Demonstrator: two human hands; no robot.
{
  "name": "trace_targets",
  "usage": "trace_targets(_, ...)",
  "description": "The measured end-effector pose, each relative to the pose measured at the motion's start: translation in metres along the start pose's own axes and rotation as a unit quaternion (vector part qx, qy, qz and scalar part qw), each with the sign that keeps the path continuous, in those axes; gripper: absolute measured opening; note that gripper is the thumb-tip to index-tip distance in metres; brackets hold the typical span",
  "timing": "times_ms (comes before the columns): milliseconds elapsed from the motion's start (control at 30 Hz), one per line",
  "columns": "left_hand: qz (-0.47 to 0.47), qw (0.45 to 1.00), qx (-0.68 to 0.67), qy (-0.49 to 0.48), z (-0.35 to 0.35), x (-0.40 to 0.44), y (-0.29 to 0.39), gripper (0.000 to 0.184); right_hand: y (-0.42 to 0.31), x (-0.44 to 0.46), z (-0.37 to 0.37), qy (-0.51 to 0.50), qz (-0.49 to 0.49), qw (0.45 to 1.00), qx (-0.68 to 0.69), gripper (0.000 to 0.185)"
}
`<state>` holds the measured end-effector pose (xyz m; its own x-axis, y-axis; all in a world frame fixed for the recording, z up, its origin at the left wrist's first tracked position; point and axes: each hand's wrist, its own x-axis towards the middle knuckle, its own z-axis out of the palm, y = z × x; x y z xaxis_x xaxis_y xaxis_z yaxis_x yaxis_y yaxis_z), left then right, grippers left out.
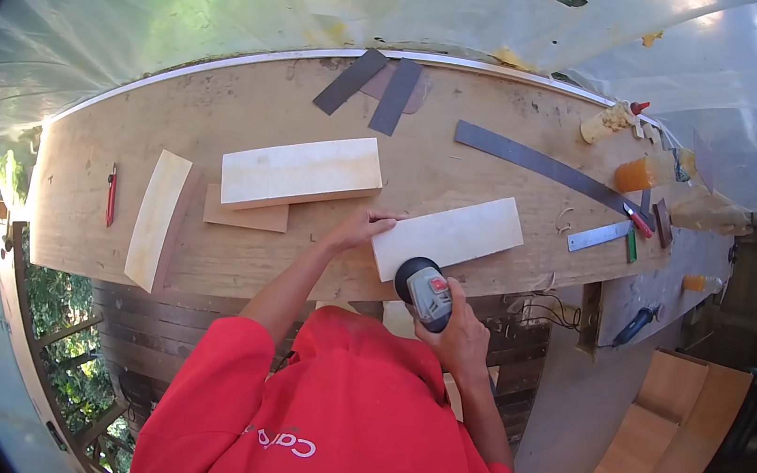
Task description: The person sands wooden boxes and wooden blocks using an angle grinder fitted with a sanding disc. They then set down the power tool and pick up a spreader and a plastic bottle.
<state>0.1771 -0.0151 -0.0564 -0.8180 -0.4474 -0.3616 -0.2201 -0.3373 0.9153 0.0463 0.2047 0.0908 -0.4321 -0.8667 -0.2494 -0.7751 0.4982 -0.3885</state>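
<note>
A pale wooden block (462, 232) lies flat near the front edge of the workbench. My left hand (364, 230) grips its left end, fingers on the top edge. My right hand (464, 335) is closed around a grey and black electric sander (429, 294). The sander's round pad overlaps the block's near edge at the left; whether it presses on the wood I cannot tell. Behind my left hand, a larger pale wooden block (303, 171) rests partly over a thin brown board (244, 212). Farther left lies a curved wooden piece (158, 219).
A red utility knife (111, 195) lies at the bench's left. Dark sandpaper strips (396, 97) and a long dark strip (539, 162) are toward the back. At right are a metal ruler (598, 236), a glue bottle (606, 123), an orange container (634, 175) and cables (544, 311).
</note>
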Motion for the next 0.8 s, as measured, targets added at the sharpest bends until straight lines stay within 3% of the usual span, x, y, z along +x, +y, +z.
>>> trace_targets(100, 0.014, 1.000, -0.008, 0.003, -0.003, 0.000, 0.000, 0.033, -0.014, 0.002, 0.007, -0.059, -0.001, 0.998, -0.018, 0.085)
trace_targets(333, 0.028, 0.999, -0.014, -0.032, -0.012, 0.002, -0.004, 0.032, -0.009, 0.003, 0.016, -0.065, 0.010, 0.997, -0.035, 0.085)
trace_targets(467, 0.013, 0.999, -0.025, -0.034, -0.010, -0.001, 0.000, 0.032, 0.015, 0.015, -0.001, -0.039, 0.021, 0.999, -0.022, 0.087)
trace_targets(800, -0.003, 0.999, 0.009, -0.035, -0.011, -0.002, 0.003, 0.034, 0.076, 0.049, -0.030, 0.084, 0.160, 0.984, 0.003, 0.080)
